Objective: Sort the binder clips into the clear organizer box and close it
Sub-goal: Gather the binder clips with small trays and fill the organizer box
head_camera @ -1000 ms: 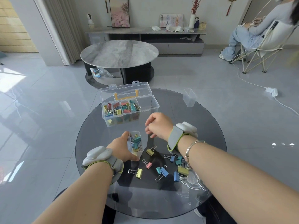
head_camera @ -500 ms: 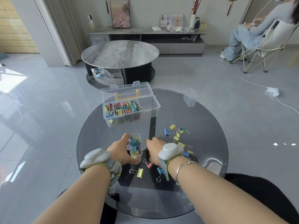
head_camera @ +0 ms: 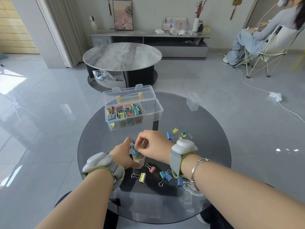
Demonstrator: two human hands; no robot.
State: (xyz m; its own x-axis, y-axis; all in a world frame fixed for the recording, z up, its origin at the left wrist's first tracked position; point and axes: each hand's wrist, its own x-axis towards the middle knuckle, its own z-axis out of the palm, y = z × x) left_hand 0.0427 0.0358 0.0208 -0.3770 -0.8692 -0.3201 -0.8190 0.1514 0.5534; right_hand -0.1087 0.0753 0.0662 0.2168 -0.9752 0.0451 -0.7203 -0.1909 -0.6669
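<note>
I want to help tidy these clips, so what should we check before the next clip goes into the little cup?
1. Little clear cup held steady: ok, the left hand grips it on the glass table.
2. Clip ready to drop: ok, the right hand pinches a binder clip over the cup's mouth.
3. Room left in the cup: cannot tell, clips already reach near the rim.
4. Organizer box open: ok, its lid stands up behind the compartments.
5. Free slot for the cup: ok, the box's right end looks empty.
6. Loose clips left: not ok, a pink clip, a yellow clip and others lie on the table.
</note>
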